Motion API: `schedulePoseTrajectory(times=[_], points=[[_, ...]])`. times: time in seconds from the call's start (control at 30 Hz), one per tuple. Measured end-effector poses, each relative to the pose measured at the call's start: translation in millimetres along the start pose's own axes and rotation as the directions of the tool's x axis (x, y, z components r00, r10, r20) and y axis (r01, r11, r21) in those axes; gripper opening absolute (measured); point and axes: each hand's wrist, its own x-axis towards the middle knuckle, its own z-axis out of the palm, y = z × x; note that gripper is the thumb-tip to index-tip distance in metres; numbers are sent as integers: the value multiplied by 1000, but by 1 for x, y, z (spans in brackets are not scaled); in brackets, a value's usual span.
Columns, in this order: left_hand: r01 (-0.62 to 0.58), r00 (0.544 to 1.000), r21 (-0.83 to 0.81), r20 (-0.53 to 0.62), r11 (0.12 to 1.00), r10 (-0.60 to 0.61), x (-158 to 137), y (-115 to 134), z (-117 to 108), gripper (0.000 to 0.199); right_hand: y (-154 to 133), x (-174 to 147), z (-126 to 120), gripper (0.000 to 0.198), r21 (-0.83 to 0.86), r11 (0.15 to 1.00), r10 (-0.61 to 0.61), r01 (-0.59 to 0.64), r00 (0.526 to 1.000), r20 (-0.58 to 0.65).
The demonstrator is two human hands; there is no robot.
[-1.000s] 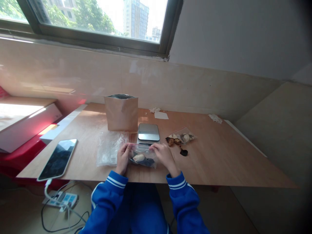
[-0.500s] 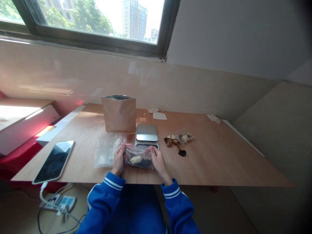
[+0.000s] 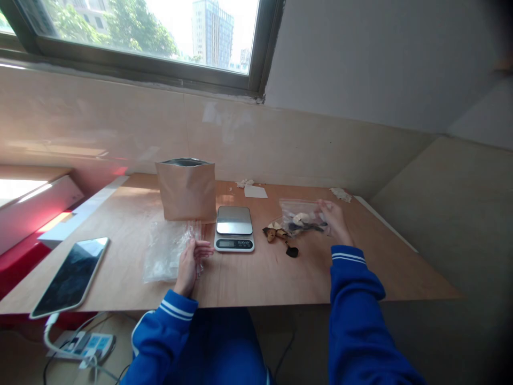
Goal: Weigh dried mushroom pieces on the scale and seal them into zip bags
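Observation:
My right hand pinches the right end of a clear zip bag with pale and dark dried pieces in it, over the right part of the table. Another bag that lay at this spot cannot be told apart behind it. Loose brown and black dried pieces lie just left of the bag. My left hand holds nothing, its fingers stretched toward the kitchen scale. It rests by the right edge of the clear plastic bags. The scale's plate is bare.
A brown kraft pouch stands upright and open at the back left. A phone with a charging cable lies at the left edge. A white paper and crumpled tissues lie toward the wall.
My right hand has carried the zip bag from in front of the scale to the right. My left hand has let go of it, and the scale's display now shows.

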Motion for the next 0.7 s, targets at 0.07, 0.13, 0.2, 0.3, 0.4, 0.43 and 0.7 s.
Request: schedulePoseTrajectory(times=[0.07,0.13,0.2,0.3,0.4,0.43,0.7], points=[[-2,1000,11,6,1000,2,0,0,0,57,20,-5,5,59,-282,959,-63,34,993,-95],[-4,1000,23,8,1000,3,-1,0,0,57,35,-20,17,55,-510,849,-209,135,974,-91],[-6,1000,38,10,999,6,-1,1,1,57,44,-38,32,50,-604,740,-303,297,948,95],[-12,1000,54,11,998,11,-2,1,2,57,54,-59,54,42,-633,631,-298,449,893,336],[-11,1000,64,11,998,11,-2,0,2,56,60,-64,72,39,-693,575,-261,434,901,348],[-11,1000,68,12,998,11,-1,0,2,55,61,-63,78,39,-712,566,-254,416,909,330],[-23,999,78,27,997,21,1,-1,0,54,53,-35,106,48,-747,644,-116,168,986,121]])
